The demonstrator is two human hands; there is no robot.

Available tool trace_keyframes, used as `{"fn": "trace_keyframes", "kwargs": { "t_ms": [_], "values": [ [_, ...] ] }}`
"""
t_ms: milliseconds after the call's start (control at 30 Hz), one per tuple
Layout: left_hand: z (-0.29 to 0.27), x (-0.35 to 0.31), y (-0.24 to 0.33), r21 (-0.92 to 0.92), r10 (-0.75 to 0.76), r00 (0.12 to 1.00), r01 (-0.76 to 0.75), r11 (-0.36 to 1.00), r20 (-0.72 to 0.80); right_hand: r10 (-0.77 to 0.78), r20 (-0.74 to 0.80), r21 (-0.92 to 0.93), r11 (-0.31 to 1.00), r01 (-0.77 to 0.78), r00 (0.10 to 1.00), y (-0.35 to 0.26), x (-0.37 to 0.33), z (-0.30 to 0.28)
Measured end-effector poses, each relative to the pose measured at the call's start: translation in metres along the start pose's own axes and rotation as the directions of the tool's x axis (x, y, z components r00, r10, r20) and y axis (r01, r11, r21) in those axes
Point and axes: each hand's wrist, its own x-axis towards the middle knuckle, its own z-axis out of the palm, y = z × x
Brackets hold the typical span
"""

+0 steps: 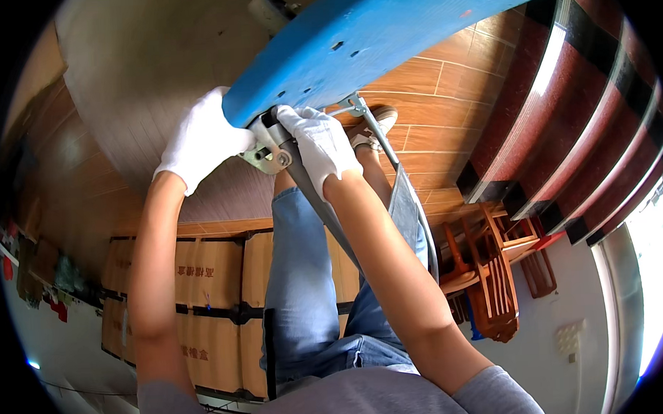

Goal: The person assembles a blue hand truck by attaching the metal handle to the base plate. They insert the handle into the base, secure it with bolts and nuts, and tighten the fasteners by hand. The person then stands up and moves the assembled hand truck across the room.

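Landmark: the blue panel (354, 43), top ctr, slanting up to the R, w/ small holes near its lower-L end. L to R: stacked cardboard boxes (208, 271), well below the panel & to its L. L hand (206, 138), white glove, at the panel's lower-L corner; fingers partly bent, thumb side against the metal bracket; fingertips hidden, so can't tell if the grip is closed. Metal bracket (274, 159), just below that corner, betw. the hands, w/ a round hole. Dark grey tube (308, 171), running down from the panel's lower edge, beside the bracket. R hand (320, 141), also gloved, just under the panel's lower edge; fingers curled in, closed on the tube's upper end. Shoe (376, 124), on the wood-look floor (444, 76) below the panel's mid-section. Thin metal frame (388, 145), from beneath the panel, down & R. Wooden chairs (490, 274), well below the panel, to the R. Dark red steps (549, 109), R of the panel & lower, apart from it.
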Motion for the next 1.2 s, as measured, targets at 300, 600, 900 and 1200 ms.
{"fn": "trace_keyframes", "kwargs": {
  "t_ms": [300, 600, 900, 1200],
  "values": [
    [0.007, 0.001, 0.000, -0.054, 0.031, 0.999, -0.033, 0.998, -0.035, 0.276, 0.127, 0.586, 0.754, -0.297, 0.953, 0.020, 0.010, -0.024],
    [0.009, 0.005, 0.003, 0.077, 0.027, 0.996, -0.020, 0.997, -0.089, 0.217, 0.164, 0.390, 0.882, -0.266, 0.962, 0.030, 0.014, -0.035],
    [0.010, 0.010, 0.003, 0.035, -0.023, 0.997, 0.025, 0.999, -0.078, -0.175, 0.268, -0.321, 0.911, 0.258, 0.948, 0.015, 0.017, -0.037],
    [0.009, 0.010, 0.010, -0.015, -0.110, 0.991, 0.109, 0.994, -0.077, -0.479, 0.292, -0.295, 0.778, 0.555, 0.827, 0.033, 0.030, -0.032]
  ]
}}
